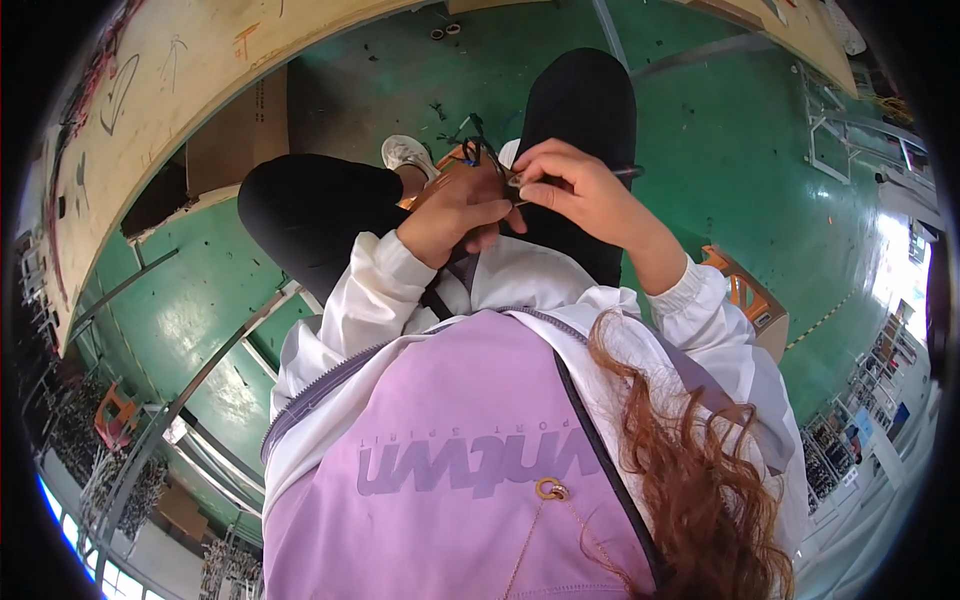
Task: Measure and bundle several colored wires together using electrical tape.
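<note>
Two hands (458,212) (572,188), one dark wire bundle (476,143)

Floor (715,130)'s a glossy green, kinda scruffy tbh, dotted with little dark scraps (438,110) and two small round rings (445,32) up top. Cardboard box (240,135) sits on it near the counter (160,95), which is pale, wood-looking and scribbled on. White metal frame (828,150) stands off to the right.
</note>
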`<state>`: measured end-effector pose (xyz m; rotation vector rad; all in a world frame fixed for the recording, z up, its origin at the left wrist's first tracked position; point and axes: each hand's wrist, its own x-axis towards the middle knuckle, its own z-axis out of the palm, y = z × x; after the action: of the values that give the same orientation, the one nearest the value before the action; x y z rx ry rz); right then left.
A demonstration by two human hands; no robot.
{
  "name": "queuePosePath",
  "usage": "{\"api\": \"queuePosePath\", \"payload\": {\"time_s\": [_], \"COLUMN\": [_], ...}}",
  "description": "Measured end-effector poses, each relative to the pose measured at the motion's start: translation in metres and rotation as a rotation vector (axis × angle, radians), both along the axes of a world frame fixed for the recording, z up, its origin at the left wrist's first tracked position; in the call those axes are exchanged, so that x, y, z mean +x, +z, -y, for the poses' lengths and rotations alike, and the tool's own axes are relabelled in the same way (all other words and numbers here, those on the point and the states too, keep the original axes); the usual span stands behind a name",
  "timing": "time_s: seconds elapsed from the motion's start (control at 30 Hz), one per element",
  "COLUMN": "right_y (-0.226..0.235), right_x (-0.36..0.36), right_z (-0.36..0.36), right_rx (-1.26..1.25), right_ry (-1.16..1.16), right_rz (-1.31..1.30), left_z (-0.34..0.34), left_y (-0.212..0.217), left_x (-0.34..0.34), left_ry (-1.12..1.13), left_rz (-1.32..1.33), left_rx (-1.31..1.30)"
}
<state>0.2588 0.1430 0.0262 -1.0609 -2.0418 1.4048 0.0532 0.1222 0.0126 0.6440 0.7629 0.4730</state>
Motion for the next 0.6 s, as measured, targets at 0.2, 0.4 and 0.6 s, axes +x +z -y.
{"api": "queuePosePath", "payload": {"time_s": [0.2, 0.4, 0.6], "right_y": [-0.006, 0.014, 0.001], "right_x": [-0.006, -0.016, -0.009], "right_z": [0.025, 0.047, 0.070], "right_rx": [-0.196, -0.100, -0.613], "right_ry": [-0.218, -0.473, -0.554], "right_rz": [-0.138, 0.007, -0.251], "left_z": [-0.004, -0.011, -0.018], "left_y": [-0.015, -0.004, 0.003], "left_x": [0.002, 0.022, 0.016], "left_ry": [0.007, 0.205, 0.156], "left_rz": [0.152, -0.308, -0.129], "left_rx": [-0.209, -0.140, -0.175]}}
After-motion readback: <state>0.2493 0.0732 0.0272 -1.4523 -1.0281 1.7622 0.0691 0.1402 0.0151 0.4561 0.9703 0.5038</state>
